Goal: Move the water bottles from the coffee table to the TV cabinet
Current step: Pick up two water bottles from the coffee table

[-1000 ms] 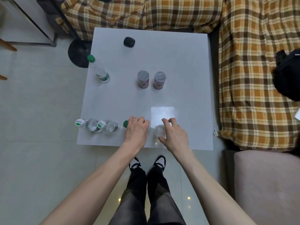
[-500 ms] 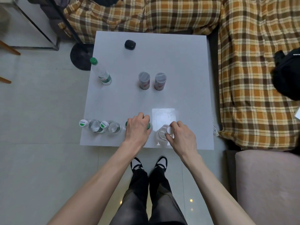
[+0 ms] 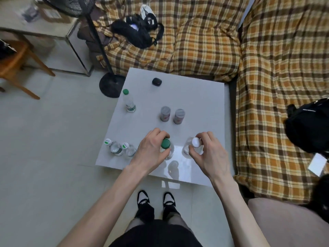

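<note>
Head view: I see my left hand (image 3: 151, 154) wrapped tight round green-cap bottle (image 3: 166, 144). Right hand (image 3: 208, 154) curled round white-cap bottle (image 3: 195, 142). Both bottles at 6 o'clock of coffee table (image 3: 201, 107), looks like lifted. Three more bottles wait at 9 o'clock. Step: pick up. Next: carry upright to TV cabinet, not in view.

A green-capped bottle (image 3: 166, 147) and a white-capped bottle (image 3: 193, 147) were gripped upright above the coffee table's (image 3: 195, 104) near edge. Two clear bottles with white-green caps (image 3: 115, 148) (image 3: 129, 151) stood at its near-left corner, and a third green-capped one (image 3: 129, 102) stood farther back on the left.
</note>
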Demonstrator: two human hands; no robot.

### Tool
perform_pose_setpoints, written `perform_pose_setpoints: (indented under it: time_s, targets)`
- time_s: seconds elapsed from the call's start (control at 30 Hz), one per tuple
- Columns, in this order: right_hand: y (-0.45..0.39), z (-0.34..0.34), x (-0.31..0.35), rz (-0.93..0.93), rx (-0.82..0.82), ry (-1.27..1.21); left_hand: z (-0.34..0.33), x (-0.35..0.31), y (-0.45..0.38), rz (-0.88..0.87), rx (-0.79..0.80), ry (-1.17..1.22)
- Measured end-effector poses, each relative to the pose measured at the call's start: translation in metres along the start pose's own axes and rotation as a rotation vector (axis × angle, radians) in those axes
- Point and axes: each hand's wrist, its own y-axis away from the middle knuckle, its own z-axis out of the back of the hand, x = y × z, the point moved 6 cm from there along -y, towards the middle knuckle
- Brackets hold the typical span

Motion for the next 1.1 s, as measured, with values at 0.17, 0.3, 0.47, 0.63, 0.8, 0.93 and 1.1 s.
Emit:
perform_pose_setpoints:
  time_s: [0.17, 0.3, 0.47, 0.63, 0.8, 0.93, 1.1]
  targets:
    - [-0.012, 0.055, 0.046, 0.228, -0.07, -0.052, 0.056, -0.021, 0.027, 0.028, -0.179, 0.037]
    - [-0.02, 0.076, 0.09, 0.43, -0.04, -0.106, 0.101, -0.024, 0.053, 0.105, -0.327, 0.066]
    - [-0.017, 0.07, 0.158, 0.639, 0.034, -0.158, 0.153, -0.018, 0.103, 0.227, -0.494, 0.049]
    - [0.001, 0.056, 0.238, 0.832, 0.131, -0.26, 0.203, -0.006, 0.173, 0.349, -0.705, 0.093]
    - [0.029, 0.037, 0.328, 1.002, 0.218, -0.281, 0.249, 0.02, 0.254, 0.466, -0.89, 0.063]
    - [0.06, 0.014, 0.397, 1.104, 0.27, -0.297, 0.28, 0.049, 0.326, 0.568, -1.013, -0.004]
    - [0.11, -0.022, 0.474, 1.202, 0.298, -0.284, 0.31, 0.085, 0.416, 0.695, -1.113, -0.073]
